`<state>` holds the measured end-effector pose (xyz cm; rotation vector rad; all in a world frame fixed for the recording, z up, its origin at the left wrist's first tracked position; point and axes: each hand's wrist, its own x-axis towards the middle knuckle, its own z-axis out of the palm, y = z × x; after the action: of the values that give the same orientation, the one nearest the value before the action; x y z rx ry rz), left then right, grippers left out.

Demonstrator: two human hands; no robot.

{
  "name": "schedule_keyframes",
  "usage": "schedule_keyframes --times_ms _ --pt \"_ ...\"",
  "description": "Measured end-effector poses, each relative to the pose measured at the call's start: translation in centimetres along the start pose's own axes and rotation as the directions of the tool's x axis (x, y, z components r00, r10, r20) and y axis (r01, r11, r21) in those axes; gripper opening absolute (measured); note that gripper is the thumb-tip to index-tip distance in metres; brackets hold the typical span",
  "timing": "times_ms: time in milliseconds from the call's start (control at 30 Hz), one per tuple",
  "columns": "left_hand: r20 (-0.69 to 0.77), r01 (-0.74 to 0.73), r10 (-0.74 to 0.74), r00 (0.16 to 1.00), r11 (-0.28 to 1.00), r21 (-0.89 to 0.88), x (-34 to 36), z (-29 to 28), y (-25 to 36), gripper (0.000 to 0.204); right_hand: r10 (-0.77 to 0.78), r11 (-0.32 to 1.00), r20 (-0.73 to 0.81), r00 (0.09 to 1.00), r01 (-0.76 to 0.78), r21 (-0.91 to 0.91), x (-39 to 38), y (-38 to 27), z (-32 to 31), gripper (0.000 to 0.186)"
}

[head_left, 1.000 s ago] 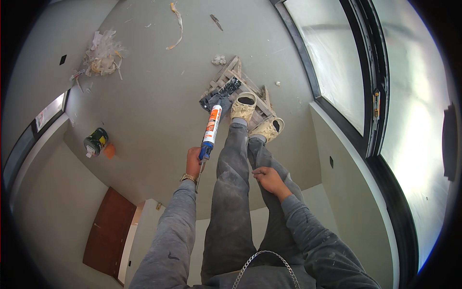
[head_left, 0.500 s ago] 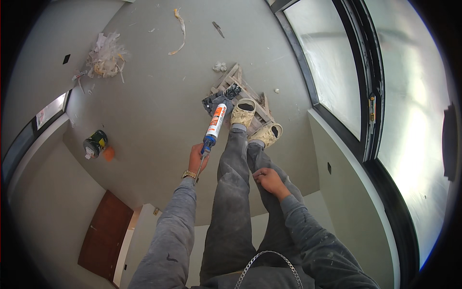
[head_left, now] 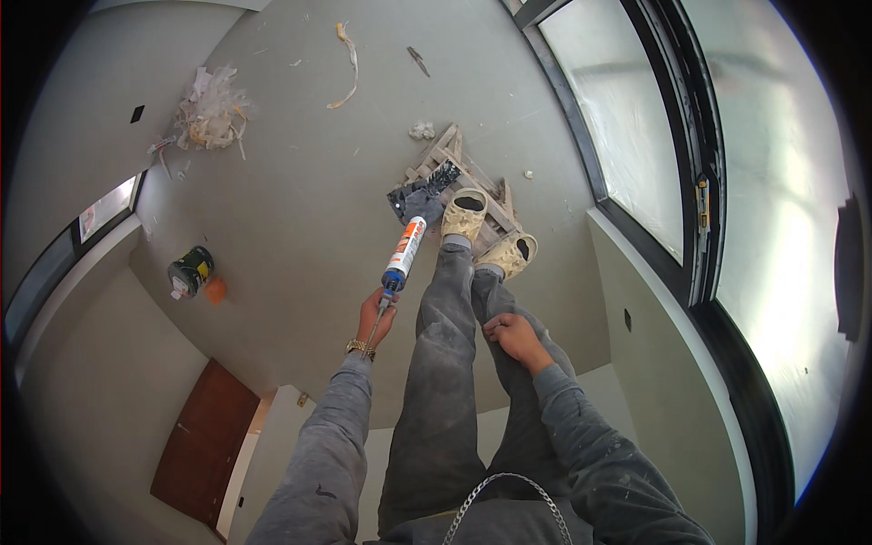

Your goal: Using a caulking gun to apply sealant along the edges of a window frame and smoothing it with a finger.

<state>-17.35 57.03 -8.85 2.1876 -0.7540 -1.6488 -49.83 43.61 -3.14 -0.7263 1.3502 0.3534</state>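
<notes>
My left hand (head_left: 378, 314) is closed round the handle of a blue caulking gun (head_left: 391, 281). A white and orange sealant cartridge (head_left: 407, 243) sits in the gun, its far end tilted up and to the right. The gun's thin metal rod runs back past my wristwatch. By my right leg, my right hand (head_left: 514, 338) hangs with fingers curled together against the trousers; whatever they may hold is hidden. Beyond the cartridge lies a dark, paint-spotted cloth or bag (head_left: 418, 199) on a wooden frame (head_left: 495, 213), on which my clog-clad feet stand.
Crumpled plastic and paper scraps (head_left: 213, 109) lie on the floor at the far left. Nearer, a dark bucket (head_left: 191, 272) stands beside an orange patch. A strip of used tape (head_left: 348, 68) lies far ahead. A black-framed window (head_left: 699, 236) lines the right side.
The view has shifted slightly, moving the floor and walls a little right and down in the picture. The caulking gun stays in my left hand, and my right hand stays by the leg.
</notes>
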Motion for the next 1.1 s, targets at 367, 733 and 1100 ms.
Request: schedule_keyframes --times_ms 367,733,1100 --pt "0.234 0.361 -0.457 0.858 0.212 -0.908 2.4 -0.9 3.9 0.031 0.031 0.990 0.013 0.999 -0.033 0.140 0.2 0.5 0.2 0.026" --pt "0.232 0.401 -0.459 0.858 0.315 -0.860 7.8 -4.7 6.8 0.025 0.072 0.983 0.018 0.997 -0.074 0.169 -0.1 0.9 0.4 0.026" --pt "0.174 0.362 -0.426 0.888 0.412 -0.836 2.3 -6.6 13.8 0.027 0.025 0.958 -0.044 0.999 -0.011 0.288 -1.9 0.0 0.6 0.024"
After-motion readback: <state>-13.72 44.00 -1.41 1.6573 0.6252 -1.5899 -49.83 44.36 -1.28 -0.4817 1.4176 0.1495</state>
